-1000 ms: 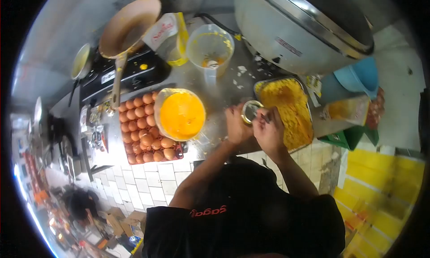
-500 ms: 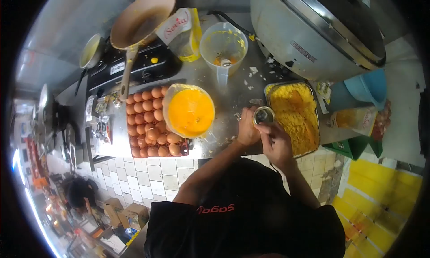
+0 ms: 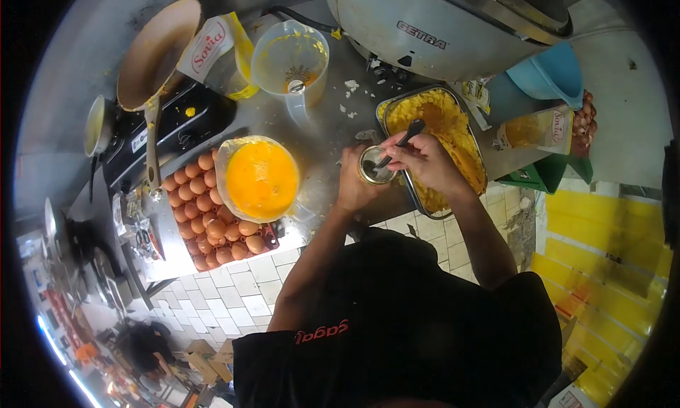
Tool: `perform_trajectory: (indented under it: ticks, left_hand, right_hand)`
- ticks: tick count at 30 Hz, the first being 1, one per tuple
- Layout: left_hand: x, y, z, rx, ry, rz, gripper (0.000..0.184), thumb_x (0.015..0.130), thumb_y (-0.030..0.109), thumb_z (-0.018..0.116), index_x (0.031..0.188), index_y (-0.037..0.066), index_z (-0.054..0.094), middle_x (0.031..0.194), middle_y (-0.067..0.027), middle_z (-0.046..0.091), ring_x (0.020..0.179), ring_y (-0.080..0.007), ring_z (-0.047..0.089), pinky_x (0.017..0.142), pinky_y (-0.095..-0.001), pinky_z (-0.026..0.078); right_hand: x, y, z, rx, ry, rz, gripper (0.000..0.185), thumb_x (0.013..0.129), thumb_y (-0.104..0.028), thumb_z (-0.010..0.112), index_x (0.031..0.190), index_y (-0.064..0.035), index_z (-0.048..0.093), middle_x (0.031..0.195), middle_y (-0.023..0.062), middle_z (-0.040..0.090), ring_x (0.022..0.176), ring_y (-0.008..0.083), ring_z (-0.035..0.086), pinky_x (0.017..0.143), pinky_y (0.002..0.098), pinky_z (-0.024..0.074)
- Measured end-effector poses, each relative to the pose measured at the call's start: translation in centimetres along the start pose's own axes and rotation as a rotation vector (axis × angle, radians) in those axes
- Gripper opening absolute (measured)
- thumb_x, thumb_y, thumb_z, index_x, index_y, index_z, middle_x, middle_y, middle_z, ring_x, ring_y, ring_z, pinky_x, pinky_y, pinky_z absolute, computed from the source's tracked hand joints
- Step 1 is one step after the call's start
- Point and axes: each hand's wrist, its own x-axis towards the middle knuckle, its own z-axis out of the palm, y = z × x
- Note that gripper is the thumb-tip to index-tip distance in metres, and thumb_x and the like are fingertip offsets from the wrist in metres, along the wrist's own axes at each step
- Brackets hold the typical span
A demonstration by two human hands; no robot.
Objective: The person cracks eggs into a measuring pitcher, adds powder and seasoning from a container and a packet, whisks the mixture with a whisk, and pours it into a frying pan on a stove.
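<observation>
My left hand (image 3: 353, 181) is wrapped round a small round jar (image 3: 369, 174) with its open mouth facing up. In my right hand (image 3: 425, 161) is a dark spoon (image 3: 409, 134), pinched near its middle, with its lower end inside the jar. What the jar contains is hard to make out. Just beyond and to the right lies a metal tray (image 3: 484, 151) filled with crumbly yellow food (image 3: 453, 153), browner on part of its surface. To the left, a clear jug (image 3: 225, 171) of beaten egg (image 3: 262, 181) rests by a carton of brown eggs (image 3: 205, 210).
A second jug (image 3: 322, 54) holds a whisk. Behind it stand a Sovia pouch (image 3: 212, 47) and a frying pan (image 3: 152, 57) on a black stove (image 3: 205, 114). A large grey GETRA cooker (image 3: 397, 43), blue bowl (image 3: 545, 71) and another pouch (image 3: 535, 130) are rightward.
My right hand has lifted a little from the jar's mouth, and the dark spoon now shows in it. The view has shifted, so the counter items appear further left.
</observation>
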Motion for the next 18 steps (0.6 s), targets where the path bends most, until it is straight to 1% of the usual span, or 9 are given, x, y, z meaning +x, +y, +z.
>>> perform_trajectory:
  ticks: [2,5,8,11,12,13,15,17,18]
  left_hand:
    - [-0.2,0.7,-0.3,0.016,0.038,0.033,0.078,0.055,0.018,0.090,0.121,0.003,0.052,0.115,-0.0160,0.057,0.107,-0.0385,0.052,0.091,-0.0459,0.046]
    - [-0.2,1.7,-1.3,-0.009,0.003,-0.047,0.074,0.056,0.015,0.088,0.120,0.005,0.053,0.114,-0.0155,0.057,0.107,-0.0382,0.053,0.091,-0.0450,0.045]
    - [-0.4,1.0,-1.0,-0.058,0.065,0.013,0.072,0.056,0.013,0.087,0.120,0.005,0.053,0.113,-0.0155,0.058,0.106,-0.0375,0.053,0.091,-0.0450,0.045]
    - [-0.6,1.2,-1.1,-0.081,0.011,-0.123,0.074,0.056,0.014,0.088,0.121,0.004,0.052,0.112,-0.0167,0.058,0.105,-0.0373,0.054,0.090,-0.0448,0.046]
    - [-0.7,1.0,-1.1,-0.072,0.021,-0.082,0.075,0.057,0.015,0.088,0.121,0.004,0.052,0.112,-0.0172,0.057,0.104,-0.0374,0.055,0.089,-0.0448,0.046]
    - [-0.7,0.7,-1.0,-0.064,0.033,-0.039,0.076,0.057,0.015,0.089,0.122,0.003,0.052,0.112,-0.0177,0.057,0.104,-0.0375,0.055,0.089,-0.0448,0.047]
    - [-0.5,0.1,-0.7,-0.059,0.048,-0.009,0.077,0.057,0.016,0.089,0.122,0.003,0.051,0.112,-0.0186,0.057,0.103,-0.0377,0.056,0.088,-0.0448,0.047]
    - [-0.8,-0.3,-0.7,-0.065,0.034,-0.036,0.078,0.057,0.018,0.090,0.123,0.002,0.050,0.111,-0.0193,0.057,0.102,-0.0381,0.057,0.087,-0.0448,0.048]
    - [-0.6,-0.5,-0.9,0.019,0.026,0.064,0.079,0.057,0.018,0.089,0.124,0.002,0.050,0.111,-0.0195,0.056,0.103,-0.0381,0.057,0.087,-0.0451,0.048]
  right_hand:
    - [-0.2,0.1,-0.4,0.016,0.051,0.028,0.022,0.098,-0.010,0.060,0.114,0.0056,0.061,0.106,0.0117,0.067,0.099,0.0177,0.068,0.082,0.0280,0.0597]
    - [-0.4,-0.3,-0.1,0.062,0.100,-0.018,0.020,0.098,-0.010,0.059,0.110,0.0059,0.063,0.105,0.0126,0.066,0.095,0.0176,0.068,0.083,0.0297,0.0599]
    - [-1.2,-2.2,0.5,0.006,0.246,-0.112,0.020,0.099,-0.010,0.058,0.109,0.0052,0.063,0.104,0.0131,0.068,0.095,0.0172,0.068,0.082,0.0294,0.0583]
    - [-2.6,-2.4,1.4,-0.418,0.101,-0.347,0.019,0.099,-0.010,0.058,0.109,0.0038,0.064,0.101,0.0133,0.071,0.096,0.0164,0.069,0.081,0.0292,0.0559]
    - [-2.7,-2.3,2.3,-0.412,0.061,-0.293,0.013,0.096,-0.006,0.061,0.106,0.0022,0.066,0.098,0.0103,0.072,0.091,0.0131,0.067,0.079,0.0267,0.0526]
    - [-2.6,-1.3,2.5,-0.545,0.023,-0.415,0.014,0.096,-0.006,0.061,0.106,0.0021,0.066,0.097,0.0094,0.072,0.090,0.0132,0.067,0.078,0.0272,0.0526]
    - [-2.3,-1.0,2.9,-0.669,-0.031,-0.432,0.014,0.096,-0.005,0.061,0.107,0.0023,0.066,0.098,0.0093,0.072,0.091,0.0128,0.067,0.076,0.0281,0.0530]
    - [-2.3,-0.8,3.3,-0.646,-0.058,-0.302,0.015,0.096,-0.009,0.061,0.106,0.0010,0.067,0.099,0.0126,0.071,0.088,0.0198,0.069,0.077,0.0310,0.0546]
    - [-2.0,-0.8,3.2,-0.640,-0.071,-0.244,0.016,0.096,-0.011,0.061,0.106,0.0003,0.067,0.099,0.0143,0.071,0.087,0.0233,0.070,0.077,0.0325,0.0555]
